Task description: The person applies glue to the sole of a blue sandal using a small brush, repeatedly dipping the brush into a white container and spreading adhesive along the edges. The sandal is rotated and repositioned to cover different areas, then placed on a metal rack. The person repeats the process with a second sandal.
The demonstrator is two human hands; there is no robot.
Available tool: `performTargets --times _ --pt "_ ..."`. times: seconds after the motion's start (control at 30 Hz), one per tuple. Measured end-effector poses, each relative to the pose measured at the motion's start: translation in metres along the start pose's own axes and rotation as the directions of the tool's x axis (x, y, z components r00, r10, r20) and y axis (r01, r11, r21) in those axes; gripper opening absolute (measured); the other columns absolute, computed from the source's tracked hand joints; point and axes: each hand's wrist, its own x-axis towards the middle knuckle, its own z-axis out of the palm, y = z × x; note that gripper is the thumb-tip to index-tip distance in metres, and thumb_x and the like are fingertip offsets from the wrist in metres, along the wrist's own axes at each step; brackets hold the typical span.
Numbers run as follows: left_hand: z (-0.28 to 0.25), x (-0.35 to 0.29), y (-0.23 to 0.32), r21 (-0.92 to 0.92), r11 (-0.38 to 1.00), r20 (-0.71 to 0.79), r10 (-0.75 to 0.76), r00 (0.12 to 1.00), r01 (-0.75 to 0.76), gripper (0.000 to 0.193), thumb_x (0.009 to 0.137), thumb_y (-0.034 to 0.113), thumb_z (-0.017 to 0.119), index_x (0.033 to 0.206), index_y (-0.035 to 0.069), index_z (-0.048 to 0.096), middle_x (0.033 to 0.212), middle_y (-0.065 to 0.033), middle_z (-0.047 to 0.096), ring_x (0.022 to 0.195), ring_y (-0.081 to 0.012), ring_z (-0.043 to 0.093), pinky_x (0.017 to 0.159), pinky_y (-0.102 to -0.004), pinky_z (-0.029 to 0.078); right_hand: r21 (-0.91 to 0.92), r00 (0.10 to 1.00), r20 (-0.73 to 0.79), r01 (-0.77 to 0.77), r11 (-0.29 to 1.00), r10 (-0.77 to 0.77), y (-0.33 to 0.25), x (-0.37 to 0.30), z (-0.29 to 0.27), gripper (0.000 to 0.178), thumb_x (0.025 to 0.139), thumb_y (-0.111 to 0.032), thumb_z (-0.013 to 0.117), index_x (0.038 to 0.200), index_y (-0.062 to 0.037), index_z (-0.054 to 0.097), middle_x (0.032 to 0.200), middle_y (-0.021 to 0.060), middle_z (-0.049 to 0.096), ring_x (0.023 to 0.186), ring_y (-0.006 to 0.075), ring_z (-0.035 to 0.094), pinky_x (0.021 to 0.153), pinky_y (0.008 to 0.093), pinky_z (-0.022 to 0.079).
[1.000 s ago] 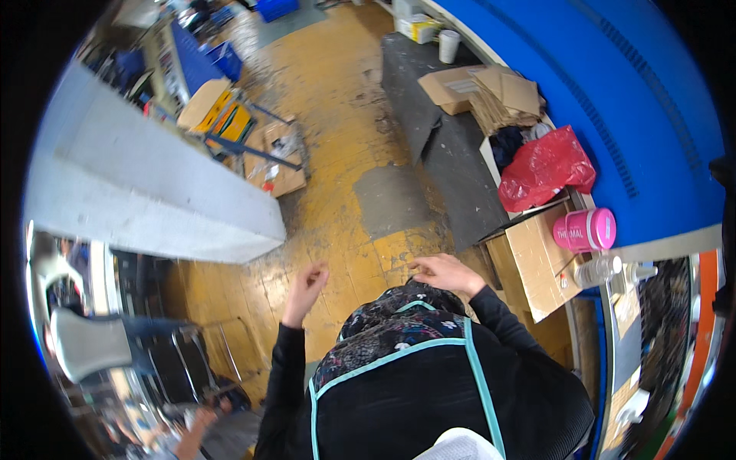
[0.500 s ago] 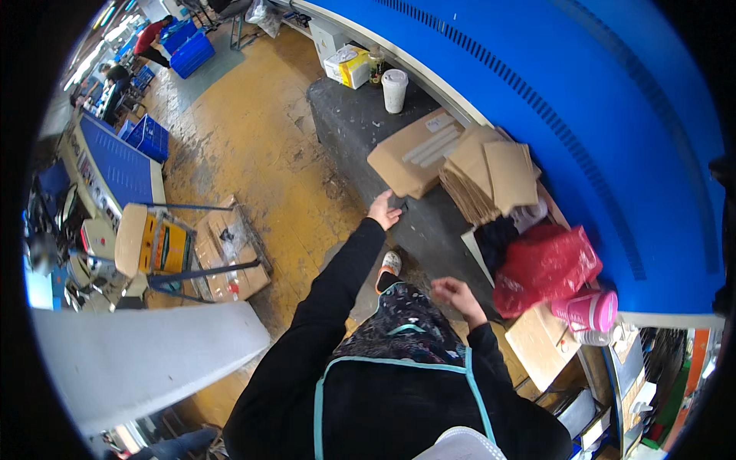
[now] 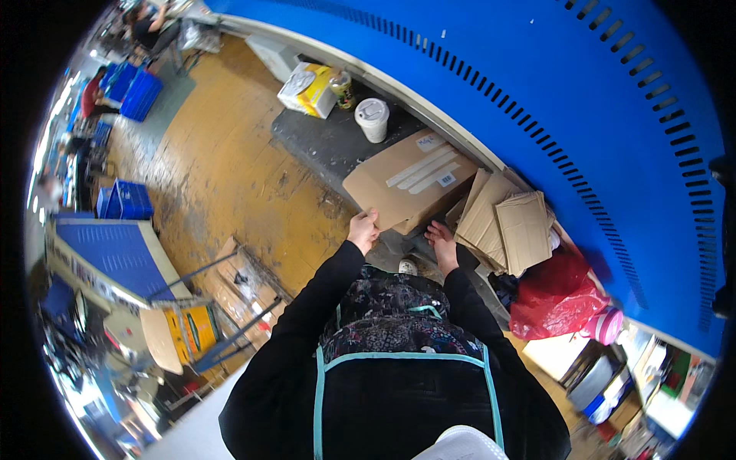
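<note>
A flat brown cardboard box [image 3: 383, 178] with pale tape strips and labels lies on the dark bench, its near end toward me. My left hand [image 3: 364, 230] is closed on the near left corner of its top, thumb over the edge. Just right of the box's near end, my right hand [image 3: 442, 245] is held with fingers apart, close to the cardboard and holding nothing I can see. A stack of folded brown cardboard pieces [image 3: 521, 230] leans beside the box, to the right of that hand.
Farther along the dark bench [image 3: 307, 146] stand a white lidded cup [image 3: 372, 120], a jar [image 3: 343, 90] and a yellow-white carton [image 3: 308, 90]. A large blue machine panel [image 3: 537, 69] borders the bench. A red plastic bag [image 3: 560, 303] lies at right. Left are a chair [image 3: 162, 341] and blue crates [image 3: 130, 201].
My left hand has reached the box corner and closed on it. My right hand has risen from near my apron toward the box's near end. The view has shifted and come closer.
</note>
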Motion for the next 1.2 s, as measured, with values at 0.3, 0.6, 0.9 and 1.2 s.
performTargets --times 0.3,0.6,0.9,1.2 --pt "-0.049 0.008 0.086 0.546 0.838 0.368 -0.250 0.896 0.009 0.023 0.091 0.011 0.065 0.109 -0.003 0.062 0.102 -0.0130 0.067 0.085 -0.0199 0.068 0.071 -0.0313 0.057 0.339 0.947 -0.280 -0.055 0.939 0.157 -0.041 0.013 0.077 0.089 0.086 -0.051 0.065 0.153 -0.0212 0.015 0.150 0.0128 0.031 0.132 0.0340 0.038 0.102 0.0481 0.036" --pt "-0.053 0.017 0.099 0.483 0.139 0.862 -0.249 0.442 -0.864 0.057 0.085 0.039 0.065 0.127 0.003 0.054 0.122 -0.0194 0.059 0.115 -0.0361 0.055 0.098 -0.0462 0.043 -0.707 0.896 -0.227 0.118 0.698 -0.382 -0.102 -0.056 0.196 0.116 0.067 -0.053 0.079 0.154 -0.0179 0.010 0.153 0.0332 0.004 0.137 0.0594 0.009 0.102 0.0714 0.022" --pt "-0.030 0.032 0.063 -0.083 0.017 0.925 -0.372 -0.083 -0.996 0.047 0.087 0.027 0.061 0.129 0.007 0.052 0.118 -0.0183 0.059 0.111 -0.0365 0.056 0.094 -0.0478 0.043 -0.906 0.924 -0.166 -0.005 0.423 -0.344 -0.138 -0.077 0.206 0.097 0.070 -0.043 0.077 0.150 -0.0227 0.028 0.152 0.0301 0.017 0.142 0.0517 0.008 0.107 0.0695 0.018" --pt "-0.031 0.007 0.118 0.293 0.017 0.922 -0.269 0.278 -0.956 0.062 0.085 0.014 0.059 0.143 0.023 0.039 0.106 -0.0239 0.063 0.088 -0.0430 0.062 0.075 -0.0510 0.051 -0.579 0.719 -0.593 -0.068 0.813 -0.362 -0.098 -0.096 0.168 0.080 0.083 -0.046 0.068 0.147 -0.0132 0.033 0.150 0.0309 0.023 0.135 0.0460 0.027 0.106 0.0574 0.028"
